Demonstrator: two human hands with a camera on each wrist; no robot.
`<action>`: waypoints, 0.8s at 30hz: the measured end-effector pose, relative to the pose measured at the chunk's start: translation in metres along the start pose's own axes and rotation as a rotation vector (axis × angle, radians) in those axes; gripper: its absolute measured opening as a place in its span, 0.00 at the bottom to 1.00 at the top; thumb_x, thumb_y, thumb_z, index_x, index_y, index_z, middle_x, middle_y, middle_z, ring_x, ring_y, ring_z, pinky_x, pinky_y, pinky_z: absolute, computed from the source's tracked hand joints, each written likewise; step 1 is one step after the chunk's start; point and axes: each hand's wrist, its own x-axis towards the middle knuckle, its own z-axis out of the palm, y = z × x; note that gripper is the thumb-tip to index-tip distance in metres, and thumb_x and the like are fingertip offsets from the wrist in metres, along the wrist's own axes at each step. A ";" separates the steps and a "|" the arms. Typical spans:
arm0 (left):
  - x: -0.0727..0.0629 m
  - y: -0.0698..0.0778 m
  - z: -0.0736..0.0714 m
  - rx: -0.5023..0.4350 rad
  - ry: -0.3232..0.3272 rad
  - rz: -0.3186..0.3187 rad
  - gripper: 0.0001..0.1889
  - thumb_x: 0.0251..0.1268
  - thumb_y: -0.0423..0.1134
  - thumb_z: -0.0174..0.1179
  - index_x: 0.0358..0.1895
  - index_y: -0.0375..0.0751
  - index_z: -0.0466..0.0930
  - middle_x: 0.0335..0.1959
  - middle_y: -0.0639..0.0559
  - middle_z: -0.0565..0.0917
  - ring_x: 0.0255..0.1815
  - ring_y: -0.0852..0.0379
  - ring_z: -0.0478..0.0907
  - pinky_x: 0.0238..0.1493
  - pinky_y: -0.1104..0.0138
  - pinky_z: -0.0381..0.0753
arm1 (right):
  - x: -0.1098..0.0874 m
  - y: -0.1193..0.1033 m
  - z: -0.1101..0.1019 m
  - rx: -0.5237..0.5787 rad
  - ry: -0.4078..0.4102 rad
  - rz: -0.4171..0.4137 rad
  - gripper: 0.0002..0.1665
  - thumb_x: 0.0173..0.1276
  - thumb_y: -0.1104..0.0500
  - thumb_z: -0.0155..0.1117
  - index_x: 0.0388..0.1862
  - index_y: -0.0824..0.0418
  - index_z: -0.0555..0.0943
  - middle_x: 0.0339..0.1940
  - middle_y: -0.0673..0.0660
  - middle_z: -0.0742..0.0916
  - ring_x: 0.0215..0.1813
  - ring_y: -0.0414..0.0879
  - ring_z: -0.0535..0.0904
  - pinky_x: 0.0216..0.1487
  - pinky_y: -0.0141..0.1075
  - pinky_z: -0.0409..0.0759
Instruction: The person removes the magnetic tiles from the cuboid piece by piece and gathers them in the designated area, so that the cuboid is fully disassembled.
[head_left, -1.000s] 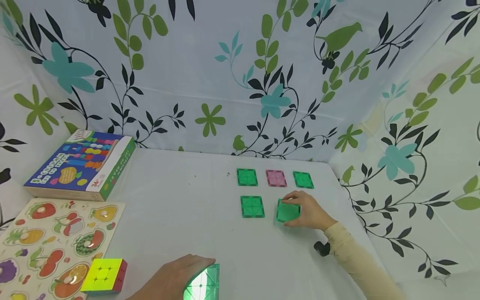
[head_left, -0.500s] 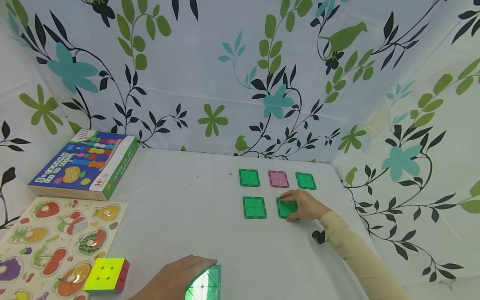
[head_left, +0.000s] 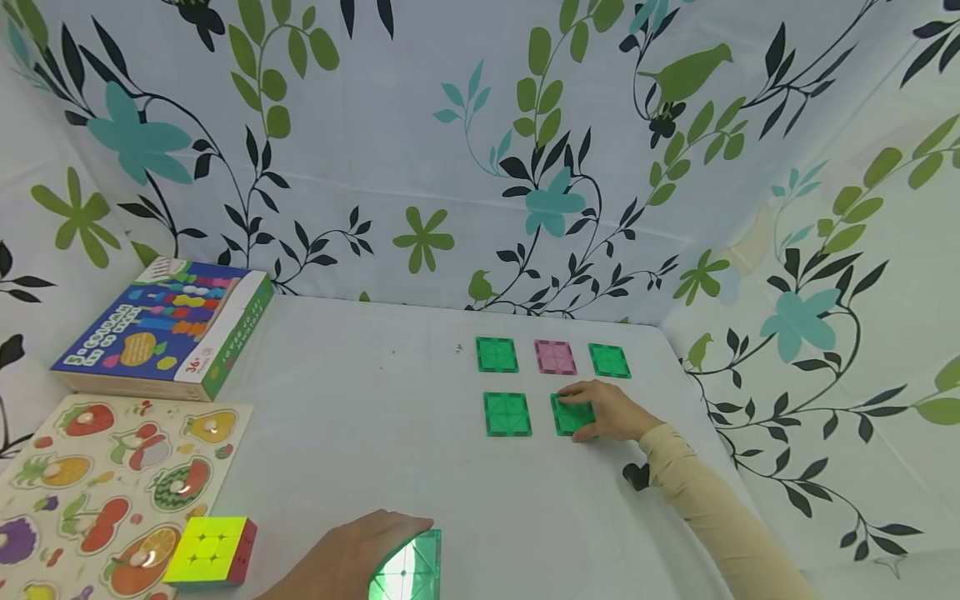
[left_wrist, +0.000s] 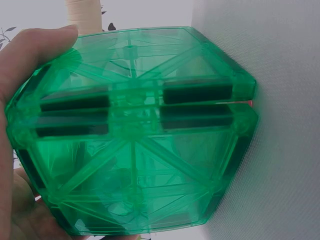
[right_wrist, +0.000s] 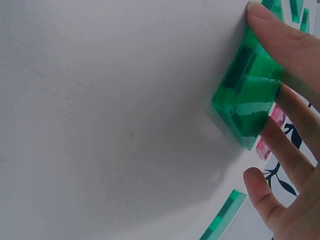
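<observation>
Near the table's front edge my left hand grips a see-through green block of joined magnetic tiles. The left wrist view shows the thumb over its upper side, fingers below, and two tile edges side by side. Farther right, my right hand pinches a green magnetic tile between thumb and fingers; it lies flat, or nearly so, on the white table. Left of it is another green tile. Behind them lie a green tile, a pink tile and a green tile.
A blue picture box stands at the back left. In front of it are a fruit-picture board and a yellow-topped puzzle cube. A small black object sits beside the right sleeve. Patterned cloth hangs behind the table.
My right hand has set the tile lower and straighter, level with the green tile on its left. Over the last half second it barely moves. The left hand keeps its hold in place.
</observation>
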 end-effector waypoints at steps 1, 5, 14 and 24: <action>0.000 0.000 0.000 0.003 0.002 0.001 0.47 0.48 0.67 0.75 0.72 0.56 0.69 0.63 0.61 0.81 0.52 0.67 0.78 0.52 0.67 0.87 | -0.001 -0.001 0.000 0.005 0.000 0.001 0.41 0.53 0.55 0.84 0.66 0.63 0.80 0.71 0.60 0.81 0.73 0.63 0.73 0.72 0.60 0.73; -0.002 0.002 0.001 0.015 0.006 0.006 0.47 0.48 0.68 0.74 0.72 0.56 0.69 0.63 0.61 0.80 0.51 0.68 0.77 0.52 0.68 0.87 | -0.003 -0.001 0.002 0.008 0.012 0.005 0.43 0.53 0.53 0.84 0.68 0.62 0.80 0.72 0.60 0.80 0.74 0.64 0.72 0.72 0.61 0.72; -0.002 0.004 0.001 0.037 0.008 0.015 0.47 0.47 0.68 0.74 0.72 0.56 0.69 0.63 0.62 0.80 0.51 0.68 0.77 0.50 0.70 0.87 | -0.013 -0.048 0.007 0.136 0.171 -0.025 0.51 0.50 0.40 0.84 0.72 0.55 0.77 0.75 0.56 0.77 0.76 0.60 0.70 0.72 0.63 0.71; 0.002 0.007 -0.001 0.042 -0.033 -0.090 0.53 0.39 0.70 0.77 0.74 0.61 0.66 0.67 0.60 0.78 0.54 0.63 0.75 0.51 0.66 0.88 | -0.023 -0.146 0.028 0.195 0.230 -0.325 0.47 0.53 0.38 0.82 0.72 0.47 0.76 0.70 0.47 0.80 0.72 0.45 0.74 0.68 0.49 0.78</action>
